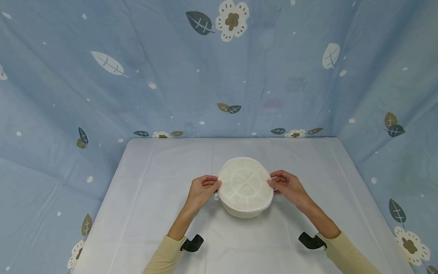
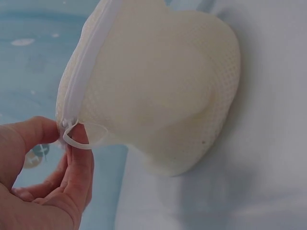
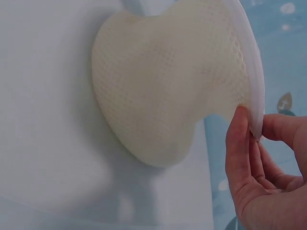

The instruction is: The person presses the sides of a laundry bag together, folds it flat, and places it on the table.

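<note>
A cream mesh laundry bag [image 1: 245,184] with a round flat top and a white zipped rim stands on the table. My left hand [image 1: 202,190] pinches its rim on the left between thumb and fingers. In the left wrist view a small white loop [image 2: 76,139] hangs at the zipper's end, right by the left fingertips [image 2: 79,132]. Opposite, my right hand [image 1: 289,188] pinches the rim on the right side. The right wrist view shows the bag's soft mesh side [image 3: 148,91] sagging inward below the white rim [image 3: 252,62].
A white cloth covers the table [image 1: 164,167]. Blue fabric with leaf and flower prints [image 1: 171,83] hangs behind and along both sides. Each wrist carries a black camera mount, the left mount [image 1: 192,243] and the right mount [image 1: 311,241].
</note>
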A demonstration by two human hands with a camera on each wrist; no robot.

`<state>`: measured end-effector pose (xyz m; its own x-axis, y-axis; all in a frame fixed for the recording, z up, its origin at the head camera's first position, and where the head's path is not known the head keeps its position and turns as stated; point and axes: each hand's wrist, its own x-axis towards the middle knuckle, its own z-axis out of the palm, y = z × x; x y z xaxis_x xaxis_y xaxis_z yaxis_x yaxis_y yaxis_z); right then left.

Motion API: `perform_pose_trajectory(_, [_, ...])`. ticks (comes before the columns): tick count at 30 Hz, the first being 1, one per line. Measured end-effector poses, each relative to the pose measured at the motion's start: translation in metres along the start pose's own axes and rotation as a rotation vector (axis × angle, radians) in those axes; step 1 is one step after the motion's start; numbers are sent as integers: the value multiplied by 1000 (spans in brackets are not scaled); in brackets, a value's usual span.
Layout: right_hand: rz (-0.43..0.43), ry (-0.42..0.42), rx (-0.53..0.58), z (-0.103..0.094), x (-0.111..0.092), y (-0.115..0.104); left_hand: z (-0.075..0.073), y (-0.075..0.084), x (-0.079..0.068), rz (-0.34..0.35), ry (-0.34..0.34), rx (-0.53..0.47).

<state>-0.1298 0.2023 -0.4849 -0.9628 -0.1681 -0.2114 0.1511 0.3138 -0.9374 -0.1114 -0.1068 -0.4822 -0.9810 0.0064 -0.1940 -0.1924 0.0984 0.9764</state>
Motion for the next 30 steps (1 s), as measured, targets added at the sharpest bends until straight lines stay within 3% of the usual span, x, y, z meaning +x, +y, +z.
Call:
perform_pose_trajectory(17, [17, -48, 34, 8, 4, 7, -2, -17, 3, -18, -4, 33])
perform_pose_trajectory(24, [12, -34, 19, 12, 9, 23, -2, -15, 1, -35, -22, 44])
perform_pose_trajectory(30, [-2, -34, 26, 14, 12, 33, -1, -32, 5, -38, -3, 49])
